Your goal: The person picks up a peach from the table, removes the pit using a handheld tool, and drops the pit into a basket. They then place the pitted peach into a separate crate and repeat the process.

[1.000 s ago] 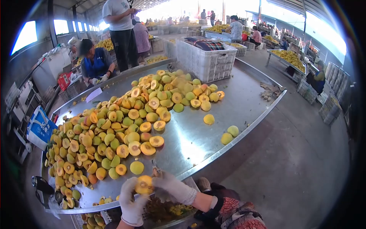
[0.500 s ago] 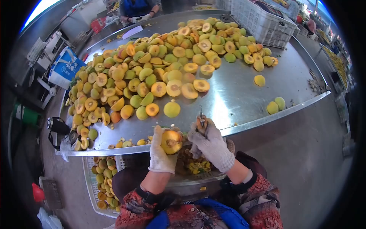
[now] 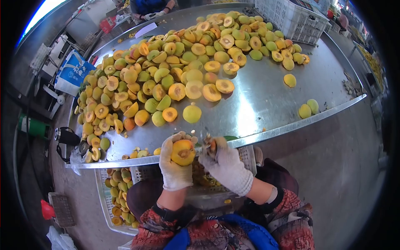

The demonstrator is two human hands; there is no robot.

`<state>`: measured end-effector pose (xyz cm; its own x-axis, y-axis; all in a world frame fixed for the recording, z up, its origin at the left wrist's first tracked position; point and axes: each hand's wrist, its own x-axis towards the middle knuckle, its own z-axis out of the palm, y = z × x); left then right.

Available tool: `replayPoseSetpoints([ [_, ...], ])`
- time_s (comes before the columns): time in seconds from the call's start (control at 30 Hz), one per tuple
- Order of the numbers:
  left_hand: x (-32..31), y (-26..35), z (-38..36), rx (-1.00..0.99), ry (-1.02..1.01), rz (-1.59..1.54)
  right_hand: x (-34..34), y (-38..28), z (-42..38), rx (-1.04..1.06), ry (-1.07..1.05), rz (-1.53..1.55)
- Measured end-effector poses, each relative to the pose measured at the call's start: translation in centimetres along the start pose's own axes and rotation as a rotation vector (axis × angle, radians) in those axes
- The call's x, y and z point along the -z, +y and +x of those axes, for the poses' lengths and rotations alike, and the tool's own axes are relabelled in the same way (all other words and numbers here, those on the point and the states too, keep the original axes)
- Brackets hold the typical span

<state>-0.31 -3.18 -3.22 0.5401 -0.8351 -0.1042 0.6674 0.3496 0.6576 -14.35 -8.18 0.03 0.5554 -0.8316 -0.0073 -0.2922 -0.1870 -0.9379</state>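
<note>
My left hand (image 3: 174,166), in a white knitted glove, is closed around a yellow peach half (image 3: 183,152). The cut face is turned up, and its hollow shows brown. In my right hand (image 3: 225,164), also gloved, is a small metal-tipped pitting tool (image 3: 208,143), partly hidden by the fingers and blurred. Its tip is just to the right of the peach half, apart from it. Both hands are over the near edge of the steel table (image 3: 266,104). Beyond them lies a large heap of peach halves (image 3: 162,79), some cut side up, others skin up.
Below the table edge, a white crate (image 3: 104,198) holds peach halves; another crate (image 3: 249,160) is beneath my hands. A white crate (image 3: 291,21) stands on the far right. A blue bag (image 3: 73,71) and black flask (image 3: 66,136) are left. A person's gloved hands (image 3: 152,16) are across the table.
My right hand has moved left and slightly down, bringing the tool nearer to the peach half. My left hand has shifted slightly left. A green leaf now shows by the table edge.
</note>
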Motion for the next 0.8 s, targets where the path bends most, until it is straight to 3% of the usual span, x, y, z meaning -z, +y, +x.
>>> replayPoseSetpoints([
  [0.07,-0.7,-0.3,-0.9,-0.039,-0.065,0.175,0.4,0.1,0.5,0.094,0.094,-0.071],
  [0.1,-0.9,-0.5,-1.2,-0.060,-0.102,0.263,0.4,-0.3,0.3,0.037,0.083,-0.034],
  [0.2,-1.1,-1.2,-1.8,0.068,-0.065,0.103,-0.2,1.0,0.5,0.193,0.073,-0.162],
  [0.4,-1.3,-0.9,-2.2,0.168,-0.016,0.204,0.0,1.4,0.1,0.115,0.032,-0.154],
  [0.6,-0.4,-2.3,-2.2,0.028,-0.082,0.442,-0.3,1.8,-0.1,0.162,0.025,-0.193],
  [0.73,-1.4,-1.8,-2.1,0.034,-0.083,0.501,0.1,1.3,0.1,0.240,0.016,-0.146],
  [0.8,-0.8,-1.8,-1.4,-0.033,-0.075,0.546,0.5,0.5,-0.3,0.122,-0.020,0.008],
])
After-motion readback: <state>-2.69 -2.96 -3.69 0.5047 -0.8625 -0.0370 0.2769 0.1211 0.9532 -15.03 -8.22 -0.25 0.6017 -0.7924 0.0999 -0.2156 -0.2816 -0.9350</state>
